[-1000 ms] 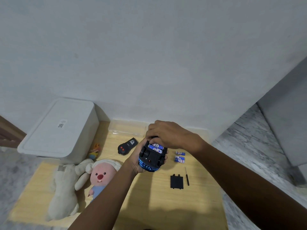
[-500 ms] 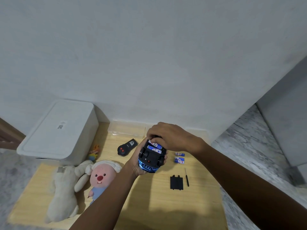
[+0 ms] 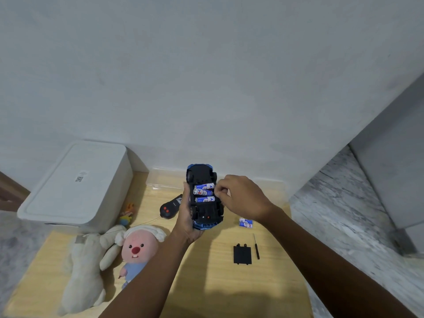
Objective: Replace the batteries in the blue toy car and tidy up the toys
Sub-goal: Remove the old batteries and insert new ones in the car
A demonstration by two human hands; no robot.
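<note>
My left hand [image 3: 187,222] grips the blue toy car [image 3: 203,208] from the left and holds it upside down above the wooden mat. Its black underside faces me. The open battery bay shows three blue-and-white batteries [image 3: 204,192] lying side by side. My right hand [image 3: 241,198] is at the car's right side, thumb and fingers pinched together at the batteries' right ends; I see nothing between them. Loose batteries [image 3: 246,222] lie on the mat under my right wrist. The black battery cover [image 3: 242,254] and a small screwdriver [image 3: 256,246] lie nearer to me.
A black remote [image 3: 169,207] lies left of the car. A pink-faced plush [image 3: 137,251] and a cream plush rabbit [image 3: 83,267] rest at the mat's left. A white lidded box [image 3: 75,184] stands at the back left, a clear tray [image 3: 160,180] against the wall.
My right hand came off the top of the car to its right side, uncovering the three batteries. The car has risen and tipped so that its underside faces me.
</note>
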